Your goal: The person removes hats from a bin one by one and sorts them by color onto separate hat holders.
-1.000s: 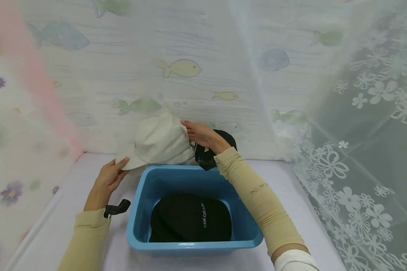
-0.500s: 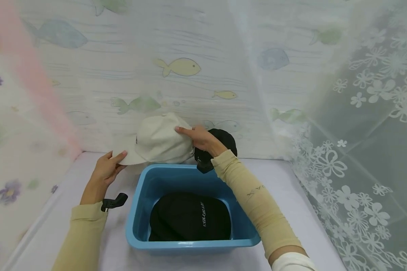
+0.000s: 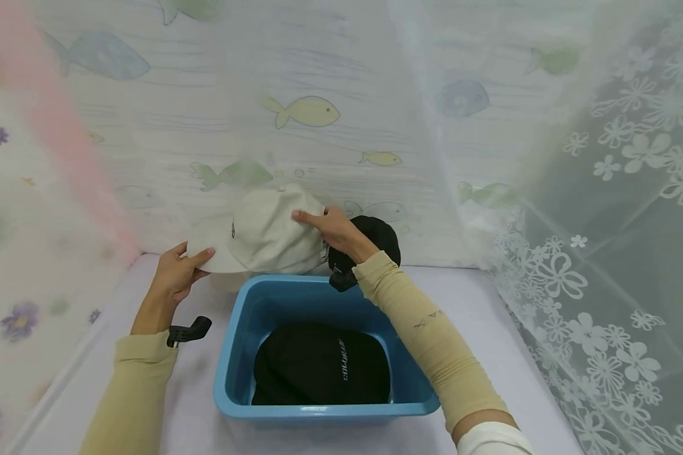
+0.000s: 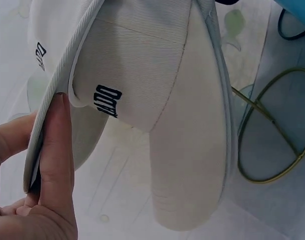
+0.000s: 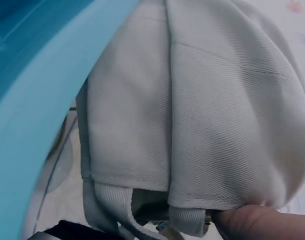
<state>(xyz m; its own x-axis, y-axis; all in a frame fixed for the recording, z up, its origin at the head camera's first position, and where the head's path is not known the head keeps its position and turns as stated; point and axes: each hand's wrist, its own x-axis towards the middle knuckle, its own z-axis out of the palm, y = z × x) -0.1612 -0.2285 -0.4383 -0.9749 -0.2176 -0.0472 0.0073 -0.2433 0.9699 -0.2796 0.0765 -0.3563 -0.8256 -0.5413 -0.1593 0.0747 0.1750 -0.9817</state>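
Hands first: your left hand (image 3: 178, 272) pinches the brim of the cream cap (image 3: 264, 234), thumb under and fingers (image 4: 56, 150) on top, while your right hand (image 3: 332, 229) grips the crown and back of the same cap near its strap. You hold the cap in the air just beyond the far rim of the blue tub (image 3: 233, 360), close to the table's far edge and the fish-print curtain (image 3: 301, 114). A black cap (image 3: 321, 366) with white lettering lies inside the tub. Another dark cap (image 3: 378, 235) sits behind your right wrist.
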